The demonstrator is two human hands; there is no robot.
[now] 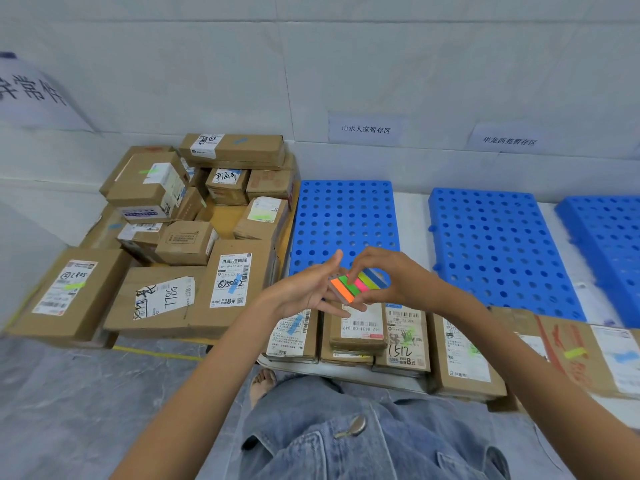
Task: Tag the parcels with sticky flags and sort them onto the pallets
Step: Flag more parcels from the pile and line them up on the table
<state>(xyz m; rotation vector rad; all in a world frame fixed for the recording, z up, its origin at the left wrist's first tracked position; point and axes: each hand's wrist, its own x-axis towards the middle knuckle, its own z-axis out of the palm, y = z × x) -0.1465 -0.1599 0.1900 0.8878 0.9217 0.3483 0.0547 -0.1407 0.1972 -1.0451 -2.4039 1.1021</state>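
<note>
Nearest, a denim lap (346, 445). Beyond it, held in the air just over the front row of parcels (405, 341): the sticky flag pad (349, 289), between both hands. Left hand (301, 292) nearly flat, fingers straight beneath the pad's orange end, thumb raised clear, more shelf than grip. Right hand (394, 278) curled over the far end and pinching it, one fingertip down on the pink strip.

Long axis slanting from near-left to far-right, orange end closest, blue end toward the blue pallets (346, 209).

Probably peeling off one flag. Best done by lifting a single strip from its free tip, slowly, pad braced on the left fingers, without dragging up its neighbours.

Farther left, a heap of boxes (194, 220); on the wall, paper signs (365, 129).
</note>
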